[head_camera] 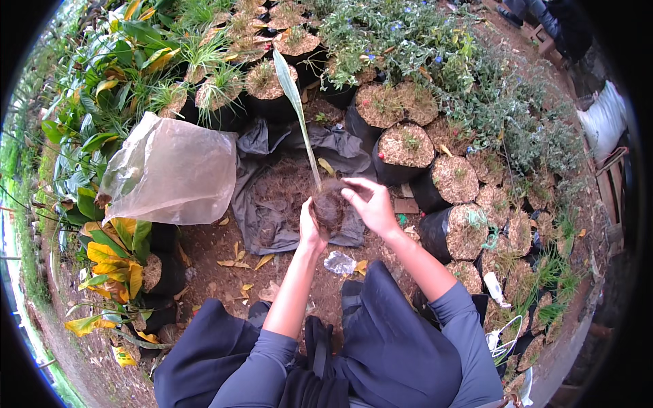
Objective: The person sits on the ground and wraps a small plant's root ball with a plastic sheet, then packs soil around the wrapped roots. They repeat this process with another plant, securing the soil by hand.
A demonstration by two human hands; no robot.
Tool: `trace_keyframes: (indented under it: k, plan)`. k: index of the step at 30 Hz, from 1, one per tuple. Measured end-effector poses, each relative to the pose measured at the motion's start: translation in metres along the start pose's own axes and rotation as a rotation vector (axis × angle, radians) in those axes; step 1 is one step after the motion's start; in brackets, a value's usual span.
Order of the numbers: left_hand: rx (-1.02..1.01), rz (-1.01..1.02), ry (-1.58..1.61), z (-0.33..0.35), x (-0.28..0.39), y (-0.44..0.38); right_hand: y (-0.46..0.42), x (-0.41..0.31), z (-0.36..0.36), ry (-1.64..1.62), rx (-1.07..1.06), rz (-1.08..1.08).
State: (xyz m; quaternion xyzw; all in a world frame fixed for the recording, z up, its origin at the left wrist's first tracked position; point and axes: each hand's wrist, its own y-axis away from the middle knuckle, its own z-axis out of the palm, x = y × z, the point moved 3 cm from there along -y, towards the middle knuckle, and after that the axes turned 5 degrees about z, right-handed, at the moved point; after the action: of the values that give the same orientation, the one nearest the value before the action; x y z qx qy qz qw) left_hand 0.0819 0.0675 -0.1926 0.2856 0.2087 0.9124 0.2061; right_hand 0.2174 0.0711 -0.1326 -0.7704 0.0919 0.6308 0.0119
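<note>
A ball of brown plant fibre [328, 208] surrounds the base of a single-leaf plant, whose long, pale green leaf [292, 92] rises up and to the left. My left hand [312, 227] cups the ball from its left side and below. At the ball's upper right edge, the thumb and fingertips of my right hand [371, 205] take hold of the fibre. Under the ball, more loose brown fibre [283, 191] lies on a crumpled dark plastic sheet [250, 224]. Whatever roots the plant has are hidden inside the fibre.
A translucent plastic bag [171, 168] lies left of the sheet. Black grow bags [395, 168] topped with straw-like mulch stand around the back and right. Yellowing leafy plants [109, 260] crowd the left. Clear crumpled plastic [340, 262] lies near my feet. Another person's leg [543, 20] shows top right.
</note>
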Motion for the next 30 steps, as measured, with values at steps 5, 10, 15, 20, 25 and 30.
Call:
trace_keyframes:
  k: [5,10,15,20,25,30]
  plan:
    - [-0.013,0.000,0.029,0.003,-0.004,-0.003,0.023,0.003,0.016,0.214,-0.091,-0.069]
    - [-0.061,-0.127,0.086,0.002,-0.006,-0.002,0.056,-0.015,0.043,0.642,-0.186,-0.150]
    - [-0.065,-0.090,0.103,0.006,-0.004,-0.004,0.026,-0.035,0.028,0.634,-0.142,-0.149]
    - [-0.177,0.082,0.026,-0.006,-0.012,-0.014,0.023,-0.010,0.052,0.595,-0.111,-0.326]
    - [-0.105,-0.018,0.024,0.004,-0.007,-0.006,0.021,-0.004,0.045,0.625,-0.119,-0.325]
    - [-0.174,-0.034,0.253,0.004,-0.006,-0.003,0.034,0.006,0.050,0.566,-0.103,-0.307]
